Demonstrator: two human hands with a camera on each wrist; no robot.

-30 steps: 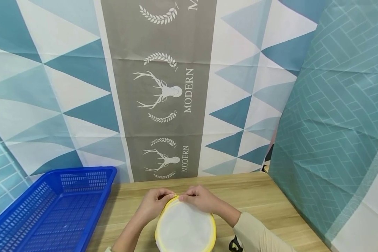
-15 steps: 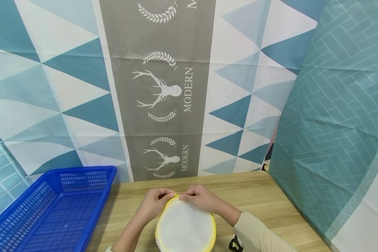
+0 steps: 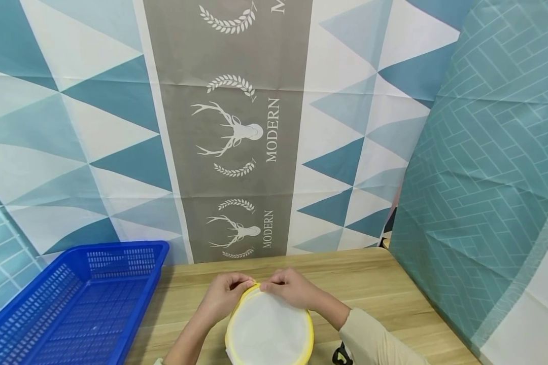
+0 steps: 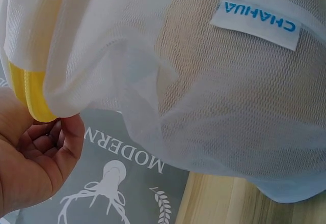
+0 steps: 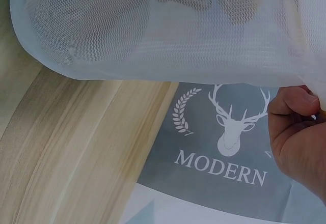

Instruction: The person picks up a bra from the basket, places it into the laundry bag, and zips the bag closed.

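A white mesh laundry bag (image 3: pixel 270 327) with a round top and yellow trim is held up above the table. At the far edge of its rim, my left hand (image 3: pixel 226 296) pinches the yellow trim between thumb and fingers. Just to the right, my right hand (image 3: pixel 292 288) pinches the same edge, the two hands nearly touching. In the left wrist view, the mesh side (image 4: pixel 219 107) bears a white tag (image 4: pixel 260 23) reading CHAHUA in blue. Through the mesh in the right wrist view, only blurred brownish shapes show. My fingertips hide the part of the trim they pinch.
A blue perforated plastic basket (image 3: pixel 148 299) stands on the left of the wooden table (image 3: pixel 361 274). Near my right sleeve lies a small black object (image 3: pixel 341 355), partly cut off by the frame. A patterned cloth (image 3: pixel 237 172) hangs behind the table, with a teal one (image 3: pixel 488 167) at right.
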